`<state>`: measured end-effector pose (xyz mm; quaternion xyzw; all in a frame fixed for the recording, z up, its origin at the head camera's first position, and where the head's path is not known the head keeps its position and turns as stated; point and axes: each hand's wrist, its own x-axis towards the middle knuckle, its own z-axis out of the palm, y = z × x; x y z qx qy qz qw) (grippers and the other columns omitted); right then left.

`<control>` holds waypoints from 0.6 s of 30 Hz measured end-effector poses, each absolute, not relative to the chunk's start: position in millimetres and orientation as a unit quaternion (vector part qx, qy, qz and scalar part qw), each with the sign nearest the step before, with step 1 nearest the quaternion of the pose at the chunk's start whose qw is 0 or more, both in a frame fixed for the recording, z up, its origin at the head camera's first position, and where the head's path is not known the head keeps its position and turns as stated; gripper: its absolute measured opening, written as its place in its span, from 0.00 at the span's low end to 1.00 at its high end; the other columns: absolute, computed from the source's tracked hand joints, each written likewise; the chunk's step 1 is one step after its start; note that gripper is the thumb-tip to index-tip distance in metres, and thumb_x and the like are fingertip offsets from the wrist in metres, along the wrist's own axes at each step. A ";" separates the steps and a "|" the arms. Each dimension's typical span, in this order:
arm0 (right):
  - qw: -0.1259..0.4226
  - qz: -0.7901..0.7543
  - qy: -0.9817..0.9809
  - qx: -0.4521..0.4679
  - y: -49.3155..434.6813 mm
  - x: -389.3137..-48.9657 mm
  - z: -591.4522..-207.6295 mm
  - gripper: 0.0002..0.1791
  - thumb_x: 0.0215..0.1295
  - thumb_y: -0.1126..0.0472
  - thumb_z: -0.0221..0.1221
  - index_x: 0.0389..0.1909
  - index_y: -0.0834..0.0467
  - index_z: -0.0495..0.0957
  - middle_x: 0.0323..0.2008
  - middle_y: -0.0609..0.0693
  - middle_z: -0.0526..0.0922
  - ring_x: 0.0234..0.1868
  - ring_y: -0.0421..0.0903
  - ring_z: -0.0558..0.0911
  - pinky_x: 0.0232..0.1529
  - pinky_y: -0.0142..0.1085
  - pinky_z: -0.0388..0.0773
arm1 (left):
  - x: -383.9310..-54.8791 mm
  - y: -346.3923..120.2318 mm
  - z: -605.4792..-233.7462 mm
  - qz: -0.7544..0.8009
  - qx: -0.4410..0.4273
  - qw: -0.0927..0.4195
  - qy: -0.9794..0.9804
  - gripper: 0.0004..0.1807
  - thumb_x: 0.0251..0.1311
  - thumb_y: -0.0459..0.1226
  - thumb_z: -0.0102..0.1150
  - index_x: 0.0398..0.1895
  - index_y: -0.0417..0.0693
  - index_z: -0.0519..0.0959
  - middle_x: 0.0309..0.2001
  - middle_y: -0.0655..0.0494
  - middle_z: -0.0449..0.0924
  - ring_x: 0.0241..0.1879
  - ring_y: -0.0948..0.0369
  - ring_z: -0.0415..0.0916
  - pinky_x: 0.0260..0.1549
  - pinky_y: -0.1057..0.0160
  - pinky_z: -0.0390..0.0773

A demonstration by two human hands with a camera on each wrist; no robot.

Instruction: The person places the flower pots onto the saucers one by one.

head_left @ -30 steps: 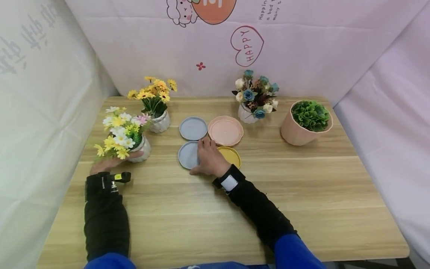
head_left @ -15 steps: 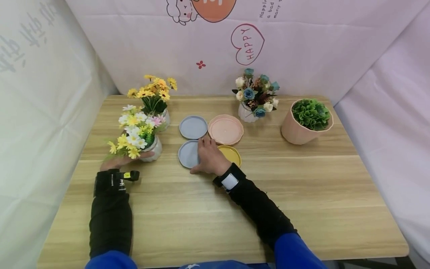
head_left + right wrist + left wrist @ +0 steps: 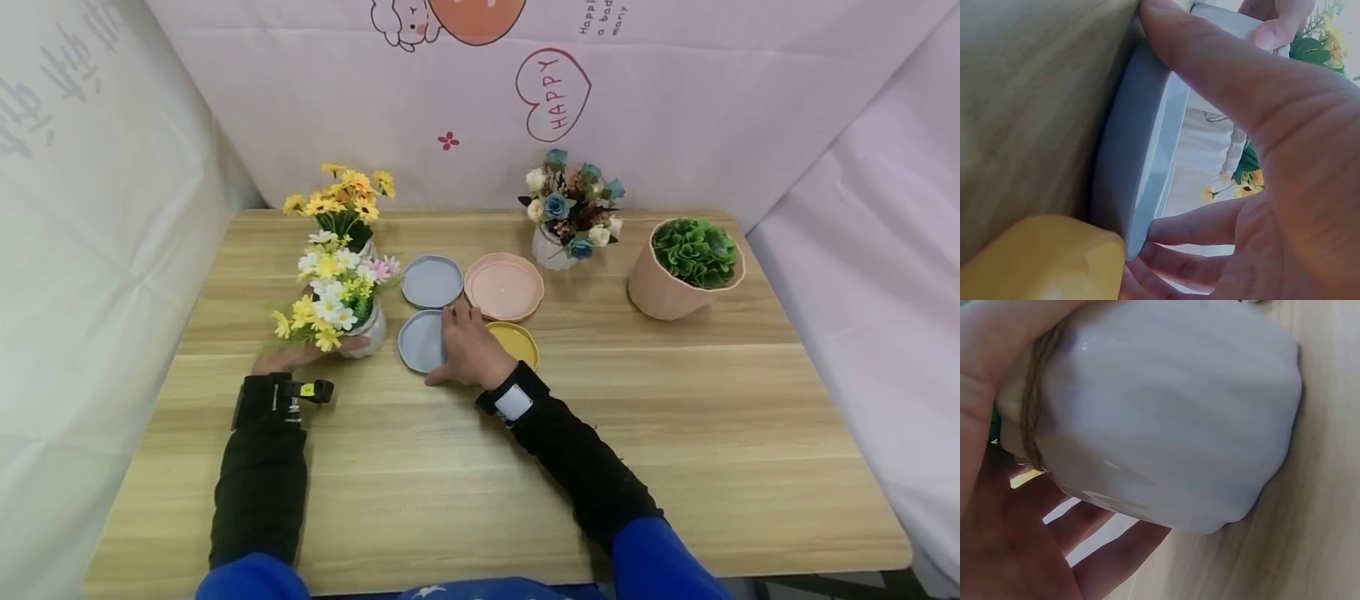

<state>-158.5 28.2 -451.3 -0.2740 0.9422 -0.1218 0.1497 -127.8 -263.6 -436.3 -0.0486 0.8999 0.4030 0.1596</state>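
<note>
My left hand [image 3: 288, 357] grips a white ribbed flowerpot [image 3: 369, 332] of artificial white, yellow and pink flowers [image 3: 330, 287]. In the left wrist view, thumb and fingers curve around the pot [image 3: 1172, 419], below which wood grain shows; twine [image 3: 1034, 400] circles its neck. Right of it lies the nearer blue-grey saucer [image 3: 420, 343], spanned by my right hand [image 3: 474, 350]. The right wrist view has my thumb at one end of this saucer [image 3: 1141, 150] and fingertips at the other. A yellow saucer [image 3: 521, 342] sits partly behind that hand.
Another blue-grey saucer [image 3: 432, 281] and a pink saucer [image 3: 504, 285] lie just beyond. Behind the left pot stands one with orange-yellow flowers [image 3: 348, 200]. Blue and cream roses [image 3: 573, 208] and a pink pot [image 3: 663, 287] of green leaves stand to the right.
My left hand has moved the pot of white and yellow flowers rightward, closer to the saucers; it now overlaps the orange-yellow flowers' pot in view. My right hand has stayed at the nearer blue-grey saucer.
</note>
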 end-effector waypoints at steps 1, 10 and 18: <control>0.150 -0.121 0.942 -0.275 28.3 -158.4 -451.2 0.66 0.51 0.36 0.79 0.77 0.72 0.59 0.76 0.71 0.59 0.73 0.66 0.66 0.83 0.53 0.61 | -129.1 -260.6 -435.7 0.408 -0.045 0.157 0.898 0.71 0.58 0.57 0.74 0.87 0.49 0.30 0.87 0.38 0.34 0.86 0.38 0.37 0.82 0.32 0.46; 0.154 -0.120 0.942 -0.273 29.2 -158.4 -447.7 0.66 0.52 0.36 0.79 0.78 0.72 0.58 0.76 0.70 0.59 0.73 0.66 0.65 0.81 0.51 0.64 | -136.6 -243.9 -436.0 0.442 -0.032 0.141 0.885 0.74 0.55 0.55 0.77 0.87 0.50 0.29 0.87 0.40 0.36 0.86 0.41 0.39 0.83 0.33 0.47; 0.153 -0.130 0.940 -0.278 29.2 -158.0 -449.4 0.66 0.52 0.37 0.79 0.78 0.73 0.57 0.76 0.71 0.58 0.73 0.66 0.65 0.81 0.52 0.63 | -134.9 -235.6 -437.1 0.447 -0.039 0.135 0.883 0.74 0.54 0.58 0.77 0.88 0.54 0.30 0.88 0.45 0.37 0.86 0.44 0.42 0.83 0.35 0.51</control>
